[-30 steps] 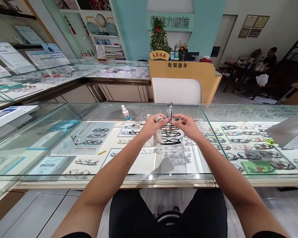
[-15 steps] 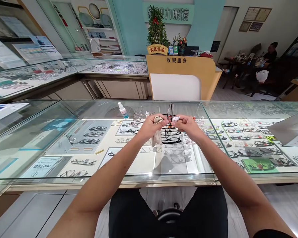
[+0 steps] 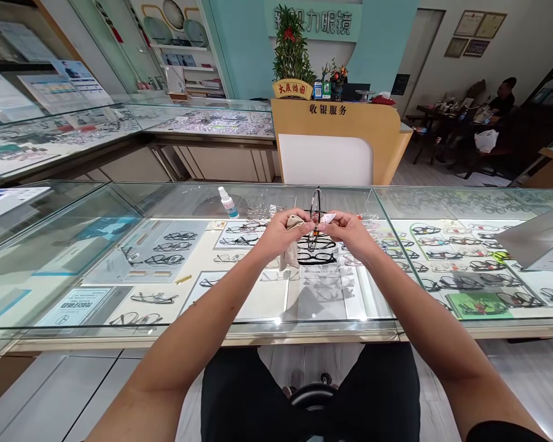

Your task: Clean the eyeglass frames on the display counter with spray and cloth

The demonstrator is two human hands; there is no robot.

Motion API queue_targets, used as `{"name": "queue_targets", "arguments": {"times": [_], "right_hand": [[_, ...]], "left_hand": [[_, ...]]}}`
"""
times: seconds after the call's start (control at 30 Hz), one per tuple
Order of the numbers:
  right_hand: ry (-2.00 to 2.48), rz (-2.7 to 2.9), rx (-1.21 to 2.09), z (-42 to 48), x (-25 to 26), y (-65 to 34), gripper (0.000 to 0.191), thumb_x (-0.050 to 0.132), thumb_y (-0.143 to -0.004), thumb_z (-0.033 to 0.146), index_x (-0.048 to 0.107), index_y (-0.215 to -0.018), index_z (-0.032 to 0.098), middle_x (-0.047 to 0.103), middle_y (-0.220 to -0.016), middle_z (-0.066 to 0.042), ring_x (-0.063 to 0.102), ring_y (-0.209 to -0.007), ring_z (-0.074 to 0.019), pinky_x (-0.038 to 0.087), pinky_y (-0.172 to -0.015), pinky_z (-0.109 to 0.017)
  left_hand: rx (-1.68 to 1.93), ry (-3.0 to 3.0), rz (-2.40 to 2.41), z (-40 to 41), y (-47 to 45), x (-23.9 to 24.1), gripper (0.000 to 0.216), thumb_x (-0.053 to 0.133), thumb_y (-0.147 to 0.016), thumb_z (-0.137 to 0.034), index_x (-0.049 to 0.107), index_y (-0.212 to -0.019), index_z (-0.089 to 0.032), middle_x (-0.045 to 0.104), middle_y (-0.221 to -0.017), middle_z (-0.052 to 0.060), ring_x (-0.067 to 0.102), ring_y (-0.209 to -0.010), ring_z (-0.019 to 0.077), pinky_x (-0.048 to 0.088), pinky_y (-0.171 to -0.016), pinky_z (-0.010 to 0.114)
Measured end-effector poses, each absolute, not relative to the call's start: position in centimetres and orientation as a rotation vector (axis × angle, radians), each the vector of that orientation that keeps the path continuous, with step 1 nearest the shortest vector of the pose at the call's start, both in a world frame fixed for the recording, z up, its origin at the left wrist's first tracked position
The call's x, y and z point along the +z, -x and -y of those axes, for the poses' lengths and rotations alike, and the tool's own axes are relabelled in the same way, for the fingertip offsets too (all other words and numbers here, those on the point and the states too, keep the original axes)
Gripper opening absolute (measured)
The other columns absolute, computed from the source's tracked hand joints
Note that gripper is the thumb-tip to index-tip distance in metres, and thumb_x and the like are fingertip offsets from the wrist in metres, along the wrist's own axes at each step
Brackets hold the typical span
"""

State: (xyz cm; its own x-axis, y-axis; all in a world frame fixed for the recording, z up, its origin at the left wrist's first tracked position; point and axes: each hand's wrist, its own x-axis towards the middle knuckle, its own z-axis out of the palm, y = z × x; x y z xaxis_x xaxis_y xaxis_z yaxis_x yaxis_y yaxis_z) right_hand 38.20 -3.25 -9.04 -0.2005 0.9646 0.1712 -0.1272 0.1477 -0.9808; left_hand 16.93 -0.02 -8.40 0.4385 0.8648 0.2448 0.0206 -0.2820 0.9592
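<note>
Above the glass counter (image 3: 313, 328), both hands hold one pair of eyeglasses (image 3: 318, 199) turned on end, one lens up and one down. My left hand (image 3: 282, 236) is closed on the frame and also clasps a beige cleaning cloth (image 3: 289, 256), which hangs below the fingers. My right hand (image 3: 348, 233) pinches the frame from the other side, with a small white tag (image 3: 327, 218) by its fingertips. Just where the fingers meet on the frame is hard to make out. Beneath the hands, dark-framed glasses (image 3: 317, 258) lie in a column.
A white spray bottle (image 3: 228, 202) stands left of my hands. Many eyeglasses lie in the display, some on a green card (image 3: 479, 306). A grey-white panel (image 3: 541, 236) leans at the right. Beyond is a wooden cashier desk (image 3: 336, 123); a person (image 3: 504, 98) sits far right.
The eyeglasses have turned slightly between my hands, and the white tag has tilted. Both hands stay in nearly the same place. The camera view has shifted a little.
</note>
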Motion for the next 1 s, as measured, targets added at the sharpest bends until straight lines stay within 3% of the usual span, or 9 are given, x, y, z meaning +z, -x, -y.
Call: {"name": "queue_targets", "arguments": {"times": [0.47, 0.63, 0.77, 0.83, 0.9, 1.0], "right_hand": [[1.000, 1.271, 1.137, 3.2, -8.1, -39.0, 0.044, 0.098, -0.066, 0.055, 0.073, -0.079, 0.021, 0.035, -0.061, 0.009, 0.023, -0.059, -0.0093, 0.014, -0.060, -0.033], [1.108, 1.255, 0.864, 3.2, -7.4, -40.4, 0.034, 0.088, -0.077, 0.052, 0.071, -0.077, 0.022, 0.031, -0.058, 0.009, 0.023, -0.058, -0.0107, 0.019, -0.061, -0.033], [1.207, 1.280, 0.440, 3.3, -7.3, -41.3, 0.027, 0.076, -0.091, 0.049, 0.076, -0.091, 0.021, 0.031, -0.059, 0.009, 0.029, -0.058, -0.0132, 0.028, -0.063, -0.034], [1.256, 1.295, 0.285, 3.5, -7.4, -41.4, 0.026, 0.070, -0.097, 0.048, 0.076, -0.096, 0.022, 0.036, -0.060, 0.008, 0.036, -0.058, -0.0144, 0.033, -0.065, -0.034], [1.290, 1.308, 0.210, 3.6, -7.5, -41.2, 0.024, 0.067, -0.101, 0.046, 0.074, -0.101, 0.023, 0.050, -0.063, 0.006, 0.046, -0.060, -0.0157, 0.038, -0.068, -0.034], [1.283, 1.293, 0.144, 4.0, -7.6, -40.2, 0.024, 0.068, -0.100, 0.044, 0.066, -0.113, 0.024, 0.074, -0.084, -0.001, 0.060, -0.067, -0.0178, 0.045, -0.072, -0.035]], "left_hand": [[1.158, -1.699, -0.876, -0.2, -16.7, -8.1, 0.042, 0.083, -0.085, -0.062, 0.079, -0.093, -0.021, 0.047, -0.061, -0.004, 0.037, -0.060, 0.0135, 0.028, -0.060, 0.029], [1.184, -1.740, -0.944, -0.4, -16.3, -8.1, 0.042, 0.084, -0.085, -0.062, 0.079, -0.092, -0.021, 0.053, -0.064, -0.003, 0.035, -0.059, 0.0129, 0.026, -0.060, 0.030], [1.145, -1.800, -0.966, -0.4, -16.3, -8.0, 0.042, 0.082, -0.086, -0.062, 0.080, -0.092, -0.020, 0.060, -0.069, -0.001, 0.036, -0.060, 0.0124, 0.028, -0.061, 0.030], [1.108, -1.804, -0.975, -0.3, -16.4, -8.0, 0.041, 0.082, -0.085, -0.062, 0.079, -0.091, -0.021, 0.061, -0.069, -0.001, 0.036, -0.059, 0.0125, 0.028, -0.061, 0.030], [1.093, -1.791, -0.982, -0.1, -16.5, -8.0, 0.041, 0.082, -0.084, -0.061, 0.079, -0.090, -0.021, 0.059, -0.067, -0.002, 0.036, -0.059, 0.0126, 0.028, -0.060, 0.029], [1.126, -1.746, -0.966, 0.0, -16.6, -8.1, 0.043, 0.083, -0.084, -0.062, 0.081, -0.090, -0.020, 0.061, -0.069, 0.000, 0.038, -0.061, 0.0127, 0.028, -0.061, 0.029]]}}
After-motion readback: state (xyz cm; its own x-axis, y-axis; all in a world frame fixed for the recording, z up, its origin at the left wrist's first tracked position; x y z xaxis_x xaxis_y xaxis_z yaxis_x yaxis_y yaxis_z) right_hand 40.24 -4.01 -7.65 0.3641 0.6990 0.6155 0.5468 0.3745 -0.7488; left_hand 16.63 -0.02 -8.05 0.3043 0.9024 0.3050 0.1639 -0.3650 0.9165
